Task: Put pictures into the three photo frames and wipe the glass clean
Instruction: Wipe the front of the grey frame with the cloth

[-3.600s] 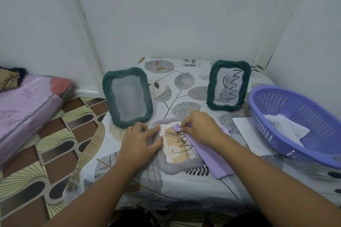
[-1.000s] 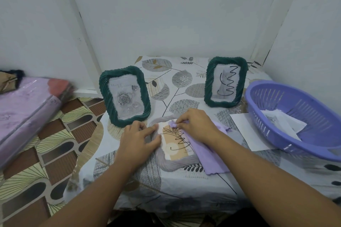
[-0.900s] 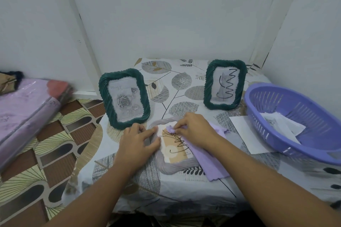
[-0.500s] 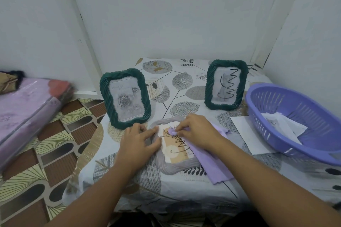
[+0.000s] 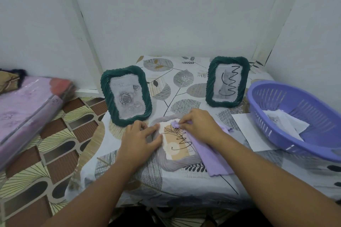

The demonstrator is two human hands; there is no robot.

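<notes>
A single head-worn wide-angle camera is looking forward and down, close over the worktop [image 5: 184, 177], which is filling the lower middle. It is facing a white wall corner; both forearms are reaching in from the bottom edge.

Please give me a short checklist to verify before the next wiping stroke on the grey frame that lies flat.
1. Grey frame lies flat on the table: ok.
2. Left hand rests on the frame's left edge to steady it: ok.
3. Right hand has a grip on the purple cloth, bunched at the glass's upper corner: ok.
4. Picture sits inside the frame: ok.
5. Black scribble on the glass removed: not ok, it shows.
6. Two green frames stand upright, apart from the hands: ok.
</notes>
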